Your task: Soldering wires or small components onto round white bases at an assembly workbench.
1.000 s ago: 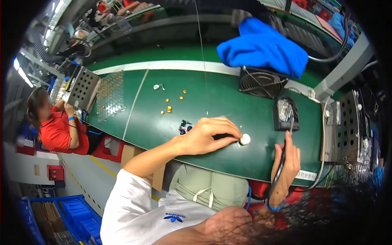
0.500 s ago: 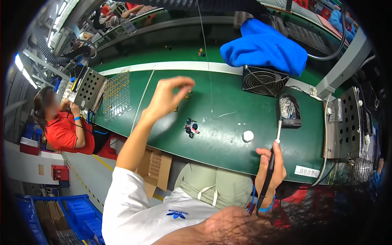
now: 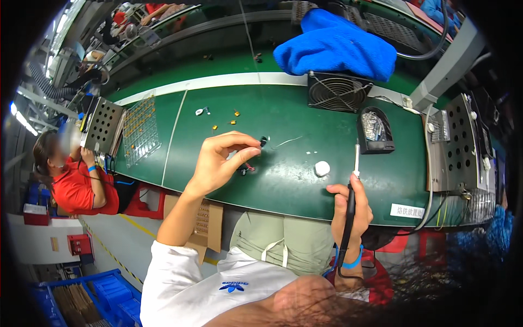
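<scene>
My left hand [image 3: 220,163] is over the bench, thumb and forefinger pinching a small dark component [image 3: 263,141]. Below its fingertips lies a little cluster of dark parts with some red [image 3: 248,169], partly covered by the hand. A soldering iron [image 3: 350,210] with a black handle and a pale metal tip section is in my right hand [image 3: 362,210], fingers wrapped round it. The iron points away from me, its tip close to a black tray [image 3: 377,146] of tangled silvery material. Left of the iron sits a round white piece [image 3: 322,169].
Small yellow parts [image 3: 232,122] and a white ring-like piece [image 3: 199,111] lie beyond my left hand. A black fan [image 3: 339,94] with a blue cloth [image 3: 340,46] over it stands at the back. A clear parts tray [image 3: 140,131] lies left, near a seated person in red [image 3: 81,182].
My left hand has come down and nearer the dark parts, and a small dark component now shows in its pinch. The right hand still holds the iron. The whole view has shifted slightly.
</scene>
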`<state>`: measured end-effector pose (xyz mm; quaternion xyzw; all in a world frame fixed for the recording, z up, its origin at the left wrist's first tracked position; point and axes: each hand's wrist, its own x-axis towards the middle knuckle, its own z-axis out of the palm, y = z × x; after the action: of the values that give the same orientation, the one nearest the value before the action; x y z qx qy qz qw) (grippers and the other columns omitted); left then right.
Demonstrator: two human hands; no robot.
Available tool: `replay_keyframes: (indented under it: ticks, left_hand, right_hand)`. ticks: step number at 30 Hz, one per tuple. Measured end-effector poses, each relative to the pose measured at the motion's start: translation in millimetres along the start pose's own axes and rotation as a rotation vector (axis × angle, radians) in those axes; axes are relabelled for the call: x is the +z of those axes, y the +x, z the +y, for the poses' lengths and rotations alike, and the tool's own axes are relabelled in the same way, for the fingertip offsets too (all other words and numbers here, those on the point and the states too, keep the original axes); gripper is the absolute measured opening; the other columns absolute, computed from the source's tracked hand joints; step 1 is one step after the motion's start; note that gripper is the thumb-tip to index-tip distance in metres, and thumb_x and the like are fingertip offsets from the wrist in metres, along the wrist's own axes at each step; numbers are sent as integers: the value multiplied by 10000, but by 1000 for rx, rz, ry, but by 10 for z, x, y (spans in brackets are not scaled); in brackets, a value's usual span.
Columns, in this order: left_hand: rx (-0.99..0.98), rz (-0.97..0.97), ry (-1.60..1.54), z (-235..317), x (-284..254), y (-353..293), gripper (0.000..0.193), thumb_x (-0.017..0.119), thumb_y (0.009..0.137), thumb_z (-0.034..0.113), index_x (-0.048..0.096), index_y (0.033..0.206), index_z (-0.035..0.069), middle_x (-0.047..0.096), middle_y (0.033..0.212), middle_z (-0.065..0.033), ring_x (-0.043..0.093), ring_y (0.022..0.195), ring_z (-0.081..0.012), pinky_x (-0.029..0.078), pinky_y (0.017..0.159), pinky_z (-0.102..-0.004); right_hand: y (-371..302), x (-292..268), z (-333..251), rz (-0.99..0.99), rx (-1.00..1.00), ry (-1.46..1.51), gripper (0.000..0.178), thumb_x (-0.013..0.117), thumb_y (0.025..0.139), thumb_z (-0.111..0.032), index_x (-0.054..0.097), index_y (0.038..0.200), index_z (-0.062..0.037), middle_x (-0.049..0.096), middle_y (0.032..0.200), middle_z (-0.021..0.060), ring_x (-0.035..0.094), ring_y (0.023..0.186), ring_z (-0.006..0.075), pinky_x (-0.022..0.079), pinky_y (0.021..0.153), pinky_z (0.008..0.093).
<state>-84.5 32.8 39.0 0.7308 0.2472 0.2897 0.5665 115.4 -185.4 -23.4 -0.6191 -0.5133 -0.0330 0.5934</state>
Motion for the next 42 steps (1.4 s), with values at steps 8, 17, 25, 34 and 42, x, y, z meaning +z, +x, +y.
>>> replay_keyframes:
  ticks: [8, 17, 25, 34, 42]
  left_hand:
    - [-194, -305, -262, 13, 425, 241, 150, 722, 958, -3, 730, 1088, -78, 756, 1027, -135, 735, 914, -183, 611, 868, -300]
    - [167, -539, 157, 219, 427, 222, 73, 798, 873, 9, 743, 876, -39, 751, 876, -121, 727, 801, -179, 570, 726, -306]
    - [-43, -482, 276, 37, 753, 504, 191, 754, 962, 153, 722, 989, -33, 715, 872, -90, 641, 752, -117, 526, 699, -289]
    - [225, -213, 296, 12, 634, 362, 139, 744, 942, 74, 731, 1042, -21, 709, 875, -125, 664, 738, -216, 543, 697, -332]
    - [370, 145, 967, -243, -580, 275, 165, 744, 891, -4, 741, 1056, -2, 743, 969, -153, 715, 894, -329, 574, 795, -386]
  right_hand:
    - [-3, 58, 50, 9, -55, 55, 238, 547, 1051, -21, 521, 1285, 13, 777, 988, 194, 570, 617, 125, 504, 603, 272]
    - [-5, 4, 52, 27, -29, 65, 238, 542, 1059, -31, 506, 1291, 7, 777, 1004, 197, 577, 631, 136, 517, 622, 280]
    - [68, 14, 33, -52, -43, -21, 249, 575, 1032, 2, 516, 1273, 0, 773, 1091, 192, 618, 680, 161, 528, 654, 300]
    - [111, 117, -73, -232, -94, -313, 217, 719, 875, 51, 632, 1056, -32, 762, 1183, 112, 682, 876, 339, 557, 742, 401]
    - [46, 83, -18, -102, -105, -132, 295, 664, 931, 93, 586, 1202, 7, 755, 1175, 199, 676, 858, 279, 546, 773, 375]
